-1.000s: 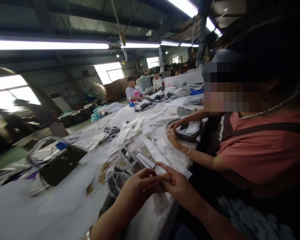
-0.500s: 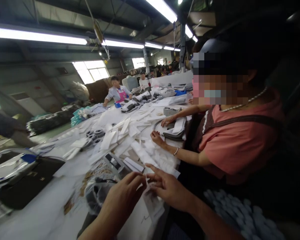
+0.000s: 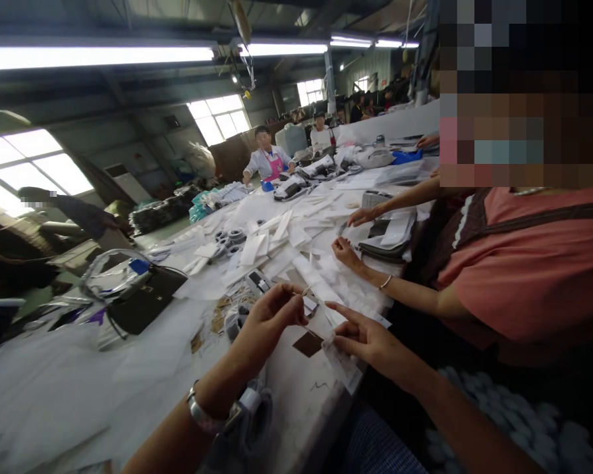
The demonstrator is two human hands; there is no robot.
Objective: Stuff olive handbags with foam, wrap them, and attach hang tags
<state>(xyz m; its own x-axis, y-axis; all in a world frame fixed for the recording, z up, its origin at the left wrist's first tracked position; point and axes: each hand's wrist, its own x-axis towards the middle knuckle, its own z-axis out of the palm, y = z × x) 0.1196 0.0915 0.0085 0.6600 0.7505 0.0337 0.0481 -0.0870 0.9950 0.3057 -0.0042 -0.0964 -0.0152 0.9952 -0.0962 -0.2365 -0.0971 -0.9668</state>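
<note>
My left hand (image 3: 274, 319) is closed in a pinch on a thin pale string (image 3: 307, 290), whose loop shows above the fingertips. Just below it is a dark brown square piece (image 3: 308, 343); whether this hangs from the string or lies on the table I cannot tell. To the right, my right hand (image 3: 370, 339) pinches a small translucent plastic bag (image 3: 344, 367) that droops over the table's front edge. The two hands are a short way apart. A heap of brown tags with strings (image 3: 222, 313) lies beyond my left hand.
A dark handbag (image 3: 145, 296) stands at left on the white table (image 3: 296, 421). Rolls of tape (image 3: 233, 238) and white strips (image 3: 257, 249) spread across the middle. At right, a co-worker in a salmon shirt (image 3: 518, 283) handles a dark bag (image 3: 388, 247). Further people work behind.
My hands have moved apart, and the brown square piece now shows between them. The view has turned left and down, bringing the whole handbag into sight.
</note>
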